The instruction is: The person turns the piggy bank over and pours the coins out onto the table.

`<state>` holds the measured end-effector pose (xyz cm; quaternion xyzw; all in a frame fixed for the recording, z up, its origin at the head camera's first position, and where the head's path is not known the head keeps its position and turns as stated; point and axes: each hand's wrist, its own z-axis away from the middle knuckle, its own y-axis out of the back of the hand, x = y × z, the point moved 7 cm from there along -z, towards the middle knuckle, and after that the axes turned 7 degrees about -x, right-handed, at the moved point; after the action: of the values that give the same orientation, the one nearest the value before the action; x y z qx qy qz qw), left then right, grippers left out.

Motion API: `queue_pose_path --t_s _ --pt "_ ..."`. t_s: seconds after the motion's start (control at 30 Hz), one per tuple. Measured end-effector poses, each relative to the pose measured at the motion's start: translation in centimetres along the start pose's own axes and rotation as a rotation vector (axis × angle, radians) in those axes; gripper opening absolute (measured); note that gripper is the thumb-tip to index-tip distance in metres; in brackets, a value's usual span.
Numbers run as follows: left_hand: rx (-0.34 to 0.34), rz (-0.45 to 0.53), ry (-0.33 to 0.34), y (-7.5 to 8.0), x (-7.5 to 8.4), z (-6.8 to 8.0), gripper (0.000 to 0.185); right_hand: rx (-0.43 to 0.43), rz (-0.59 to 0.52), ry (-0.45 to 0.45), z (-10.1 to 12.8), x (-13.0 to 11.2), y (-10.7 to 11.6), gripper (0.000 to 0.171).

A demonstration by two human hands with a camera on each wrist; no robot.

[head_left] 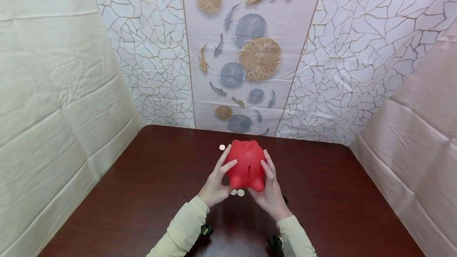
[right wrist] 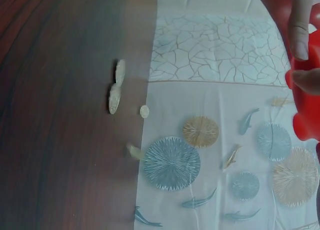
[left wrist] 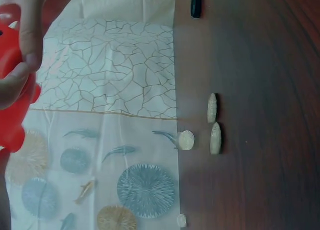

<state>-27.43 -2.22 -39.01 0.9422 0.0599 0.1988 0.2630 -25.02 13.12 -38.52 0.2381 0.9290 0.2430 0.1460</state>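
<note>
A red piggy bank is held up above the table, its coin slot facing me in the head view. My left hand grips its left side and my right hand its right side, with fingers spread along the body. Part of the piggy bank shows at the edge of the left wrist view. Two coins lie on the table just below it in the head view. Another coin lies farther back, left of the bank. A blurred pale shape appears near the table's edge in the right wrist view.
The dark wooden table ends at a patterned cloth backdrop. Plain cloth walls rise on both sides. A small black round piece lies on the table, partly hidden by my right wrist in the head view.
</note>
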Motion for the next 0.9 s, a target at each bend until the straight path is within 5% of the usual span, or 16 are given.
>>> queue_pose_path --t_s 0.27,0.37,0.63,0.9 --pt "0.049 -0.108 -0.080 0.1 0.5 0.0 0.103 -0.006 -0.001 -0.006 0.1 0.3 0.0 0.069" --pt "0.042 -0.093 -0.061 0.0 0.3 0.1 0.102 -0.018 -0.032 -0.019 0.2 0.3 0.1 0.071" --pt "0.018 0.023 0.109 -0.3 -1.0 1.5 0.099 -0.079 -0.128 -0.141 1.5 1.1 -0.2 0.084" --pt "0.032 0.107 0.322 -0.5 -2.7 1.5 0.098 -0.103 -0.094 -0.346 1.5 2.4 -0.2 0.100"
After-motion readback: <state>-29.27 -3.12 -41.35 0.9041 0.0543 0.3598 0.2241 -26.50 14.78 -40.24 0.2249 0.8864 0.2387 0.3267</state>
